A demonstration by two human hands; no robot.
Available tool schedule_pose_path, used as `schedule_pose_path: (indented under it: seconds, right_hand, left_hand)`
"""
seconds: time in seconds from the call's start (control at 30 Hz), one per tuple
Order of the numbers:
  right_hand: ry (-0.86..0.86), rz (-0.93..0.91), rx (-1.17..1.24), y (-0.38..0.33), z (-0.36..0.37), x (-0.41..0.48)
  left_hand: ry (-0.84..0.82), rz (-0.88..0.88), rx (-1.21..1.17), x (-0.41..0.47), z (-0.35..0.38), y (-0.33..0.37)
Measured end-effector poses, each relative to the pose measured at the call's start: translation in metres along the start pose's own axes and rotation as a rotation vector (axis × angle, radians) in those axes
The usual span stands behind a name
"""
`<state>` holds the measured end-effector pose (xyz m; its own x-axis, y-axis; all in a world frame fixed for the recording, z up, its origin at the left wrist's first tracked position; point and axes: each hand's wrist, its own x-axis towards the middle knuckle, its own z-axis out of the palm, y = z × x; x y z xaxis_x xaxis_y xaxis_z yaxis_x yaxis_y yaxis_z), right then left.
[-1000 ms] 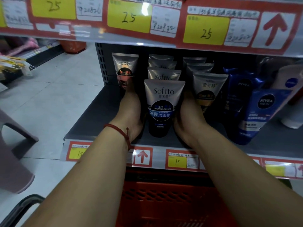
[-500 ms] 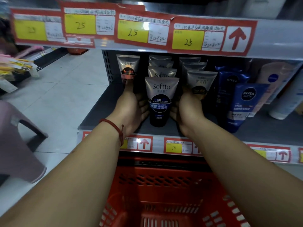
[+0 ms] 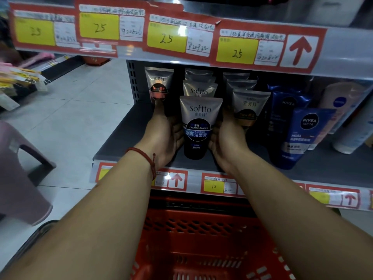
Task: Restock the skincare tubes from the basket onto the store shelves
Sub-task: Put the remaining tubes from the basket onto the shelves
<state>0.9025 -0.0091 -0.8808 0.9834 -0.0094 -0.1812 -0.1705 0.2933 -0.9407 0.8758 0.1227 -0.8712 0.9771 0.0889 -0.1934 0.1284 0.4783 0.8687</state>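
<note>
A silver-and-black Softto cleanser tube point(image 3: 198, 126) stands cap-down at the front of a row of like tubes point(image 3: 199, 89) on the grey shelf point(image 3: 121, 146). My left hand point(image 3: 163, 134) cups its left side with curled fingers, and one finger stretches forward to the orange-labelled tube point(image 3: 159, 83). My right hand point(image 3: 228, 138) cups its right side, fingers curled against it, in front of another row of tubes point(image 3: 249, 106). The red basket point(image 3: 201, 235) sits below the shelf, between my forearms; I see no tubes in the part that shows.
Blue Nivea Men tubes point(image 3: 302, 134) stand at the right of the shelf, with pale bottles point(image 3: 341, 104) behind them. The upper shelf edge with price labels point(image 3: 167, 37) overhangs the rows. A purple plastic stool point(image 3: 22, 170) stands on the tiled floor at the left.
Both hands were stretched flat deep beside the tube row. They have drawn back toward the shelf front, and their fingers have curled round the front Softto tube.
</note>
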Motion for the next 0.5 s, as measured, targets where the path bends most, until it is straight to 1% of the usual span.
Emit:
schedule_pose_path:
  seconds: [0.23,0.37,0.5]
  right_hand:
    - [0.023,0.022,-0.005,-0.006,0.000,-0.003]
    - [-0.033,0.026,-0.010,-0.014,-0.003,-0.016]
    - [-0.077,0.043,-0.017,-0.014,-0.003,-0.023]
  left_hand:
    - [0.038,0.003,0.042,-0.003,0.002,0.005]
    - [0.012,-0.016,0.083,-0.013,0.002,0.005]
    - [0.032,-0.009,0.063,-0.017,0.005,0.005]
